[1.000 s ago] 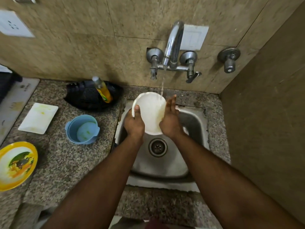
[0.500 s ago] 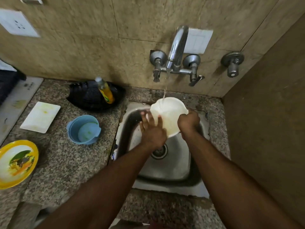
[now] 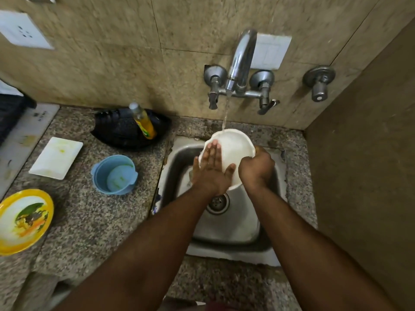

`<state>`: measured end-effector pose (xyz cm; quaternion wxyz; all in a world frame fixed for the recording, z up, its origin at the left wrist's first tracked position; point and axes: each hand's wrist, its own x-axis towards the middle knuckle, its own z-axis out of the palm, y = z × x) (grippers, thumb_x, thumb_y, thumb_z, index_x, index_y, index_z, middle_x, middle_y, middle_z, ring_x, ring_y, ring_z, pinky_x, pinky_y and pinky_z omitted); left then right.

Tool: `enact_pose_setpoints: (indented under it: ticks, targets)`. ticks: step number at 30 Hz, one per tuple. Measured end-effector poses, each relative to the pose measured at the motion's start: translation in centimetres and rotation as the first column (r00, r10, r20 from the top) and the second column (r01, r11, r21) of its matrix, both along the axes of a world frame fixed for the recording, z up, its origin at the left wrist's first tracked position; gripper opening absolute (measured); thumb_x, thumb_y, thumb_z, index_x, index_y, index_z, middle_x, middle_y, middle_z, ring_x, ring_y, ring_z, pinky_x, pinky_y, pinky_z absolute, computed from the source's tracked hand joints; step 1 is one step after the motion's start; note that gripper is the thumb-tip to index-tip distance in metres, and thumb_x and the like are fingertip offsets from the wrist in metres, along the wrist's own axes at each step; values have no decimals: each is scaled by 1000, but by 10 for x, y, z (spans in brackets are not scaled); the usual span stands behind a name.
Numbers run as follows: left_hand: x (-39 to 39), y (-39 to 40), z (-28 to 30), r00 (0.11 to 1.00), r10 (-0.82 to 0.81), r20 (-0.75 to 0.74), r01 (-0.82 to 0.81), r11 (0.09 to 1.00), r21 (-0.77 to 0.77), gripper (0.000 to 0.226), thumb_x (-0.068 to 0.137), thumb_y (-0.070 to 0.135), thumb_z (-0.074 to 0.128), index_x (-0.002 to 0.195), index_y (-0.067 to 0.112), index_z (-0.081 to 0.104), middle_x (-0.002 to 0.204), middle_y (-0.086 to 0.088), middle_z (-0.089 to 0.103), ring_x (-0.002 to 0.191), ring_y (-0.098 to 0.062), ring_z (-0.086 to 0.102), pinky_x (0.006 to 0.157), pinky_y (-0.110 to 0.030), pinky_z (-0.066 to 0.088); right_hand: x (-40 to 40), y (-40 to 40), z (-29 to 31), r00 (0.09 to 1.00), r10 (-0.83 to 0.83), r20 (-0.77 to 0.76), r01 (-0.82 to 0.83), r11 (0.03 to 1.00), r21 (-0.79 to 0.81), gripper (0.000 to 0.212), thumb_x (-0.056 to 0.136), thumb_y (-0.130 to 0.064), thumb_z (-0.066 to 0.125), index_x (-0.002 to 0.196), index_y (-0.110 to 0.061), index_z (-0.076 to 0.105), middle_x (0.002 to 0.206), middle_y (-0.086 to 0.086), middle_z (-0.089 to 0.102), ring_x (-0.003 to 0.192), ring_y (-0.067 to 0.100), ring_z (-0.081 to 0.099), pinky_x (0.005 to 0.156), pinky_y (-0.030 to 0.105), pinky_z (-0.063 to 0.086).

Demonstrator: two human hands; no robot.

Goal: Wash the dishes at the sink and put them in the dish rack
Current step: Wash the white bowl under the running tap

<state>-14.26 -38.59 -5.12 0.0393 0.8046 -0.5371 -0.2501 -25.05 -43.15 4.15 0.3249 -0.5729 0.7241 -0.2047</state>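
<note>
A round white plastic plate (image 3: 233, 149) is held above the steel sink (image 3: 226, 221), tilted up on its edge with its face toward the person, under the running tap (image 3: 241, 61). The right hand (image 3: 256, 168) grips its right rim. The left hand (image 3: 212, 173) presses flat, fingers straight, on its face.
</note>
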Motion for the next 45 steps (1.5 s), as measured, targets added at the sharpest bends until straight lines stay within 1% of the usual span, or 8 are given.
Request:
enact_pose_setpoints:
  ticks: [6, 11, 15, 23, 28, 33, 37, 45]
  targets:
    - [-1, 11, 25, 966, -165, -201, 200, 964, 173, 73, 108, 55, 11, 164, 12, -9, 170, -5, -23, 156, -17, -24, 128, -51, -9, 2, -18, -9, 969, -198, 144, 198, 980, 18, 40, 84, -6, 51, 118, -10, 72, 112, 17, 74, 100, 41, 69, 84, 48, 60]
    - [0, 20, 52, 919, -228, -322, 238, 971, -7, 50, 113, 34, 26, 156, 18, 44, 169, -3, 29, 159, -14, 14, 128, -44, -2, 7, -19, -16, 933, -290, 212, 283, 957, 60, 43, 89, -10, 53, 129, -14, 68, 121, 16, 71, 105, 40, 68, 89, 46, 58]
    - [13, 27, 45, 909, -406, -90, 413, 907, 82, 55, 113, 39, 11, 164, 21, 23, 173, 0, 15, 161, -20, 2, 128, -44, -5, 9, -5, -17, 970, -203, 134, 193, 978, 81, 41, 88, -10, 53, 125, -16, 69, 117, 13, 72, 102, 39, 68, 87, 44, 59]
    - [40, 18, 13, 937, -256, 237, 233, 965, 123, 81, 102, 54, 24, 164, 17, -12, 170, -3, -26, 155, -24, -29, 127, -53, -10, 15, 15, -65, 893, -333, 302, 257, 930, 263, 53, 66, -17, 46, 113, -16, 71, 104, 9, 74, 90, 36, 72, 72, 54, 63]
    - [49, 23, 12, 983, -128, -129, 94, 966, -240, 103, 84, 0, 54, 163, 10, -10, 168, -8, -29, 155, -25, -27, 130, -42, 0, 2, 4, -117, 844, -384, 375, 261, 904, 339, 55, 65, -22, 48, 116, -24, 69, 108, 4, 75, 90, 31, 73, 70, 55, 63]
    - [45, 29, 10, 617, 380, -689, -637, 755, -155, 99, 79, 1, 57, 164, 29, 16, 150, -10, 50, 133, -35, 53, 102, -48, 53, 4, 19, -89, 791, -384, 476, 206, 900, 383, 49, 71, -9, 56, 118, -19, 68, 107, 5, 73, 90, 30, 71, 60, 61, 61]
    - [42, 26, 11, 227, 437, -870, -836, 546, 56, 55, 90, -7, 57, 142, 10, 53, 128, -12, 64, 120, -36, 61, 96, -55, 56, 3, 10, -82, 919, -195, 342, 61, 929, 365, 55, 62, -10, 74, 116, -21, 71, 109, 4, 75, 93, 28, 72, 68, 55, 64]
    - [53, 17, 13, 303, 467, -831, -831, 556, 9, 31, 95, 11, 67, 127, 16, 66, 115, -8, 72, 105, -32, 69, 91, -54, 60, 7, -34, -41, 859, 437, -267, -415, 899, 137, 36, 93, -31, 70, 117, -3, 68, 115, 18, 72, 99, 37, 70, 75, 43, 62]
